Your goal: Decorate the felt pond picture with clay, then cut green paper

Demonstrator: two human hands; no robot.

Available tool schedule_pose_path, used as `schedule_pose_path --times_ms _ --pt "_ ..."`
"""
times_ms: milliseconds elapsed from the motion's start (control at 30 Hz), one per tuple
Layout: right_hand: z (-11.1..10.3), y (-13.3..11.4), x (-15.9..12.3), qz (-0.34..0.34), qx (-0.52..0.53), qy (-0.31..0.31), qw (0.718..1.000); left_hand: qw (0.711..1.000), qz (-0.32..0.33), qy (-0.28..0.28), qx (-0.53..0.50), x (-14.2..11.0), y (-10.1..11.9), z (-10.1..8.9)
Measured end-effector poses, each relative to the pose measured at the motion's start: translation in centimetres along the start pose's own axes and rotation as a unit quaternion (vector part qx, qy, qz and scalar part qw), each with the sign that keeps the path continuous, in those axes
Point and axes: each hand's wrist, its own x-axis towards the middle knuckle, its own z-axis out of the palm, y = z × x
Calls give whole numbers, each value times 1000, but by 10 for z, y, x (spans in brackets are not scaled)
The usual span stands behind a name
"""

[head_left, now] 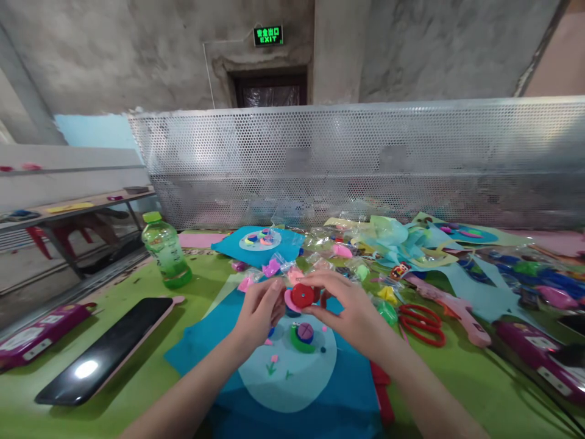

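Both my hands meet above a blue felt sheet point(219, 360) with a pale blue oval point(292, 384) glued on it. My left hand point(258, 314) and my right hand point(351, 308) pinch a small stack of round foam pieces, a red disc point(302, 296) on a pink one point(289, 303). Just below them a green and purple snail shape point(302, 335) sits on the oval, with tiny flower bits beside it.
A phone point(105, 350) lies screen-up at left, next to a green bottle point(165, 251). Red scissors point(420, 323) and a pink glue gun point(450, 308) lie at right. Craft packets and felt sheets crowd the back, before a perforated metal screen point(365, 158).
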Motion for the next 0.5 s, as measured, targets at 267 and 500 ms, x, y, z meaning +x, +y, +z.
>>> schedule_pose_path --times_ms 267,500 --pt "3 4 -2 -20 -22 -12 999 994 -80 -29 -65 2 3 1" --pt "2 0 -2 -33 -16 -18 999 988 -122 -21 -93 2 7 1"
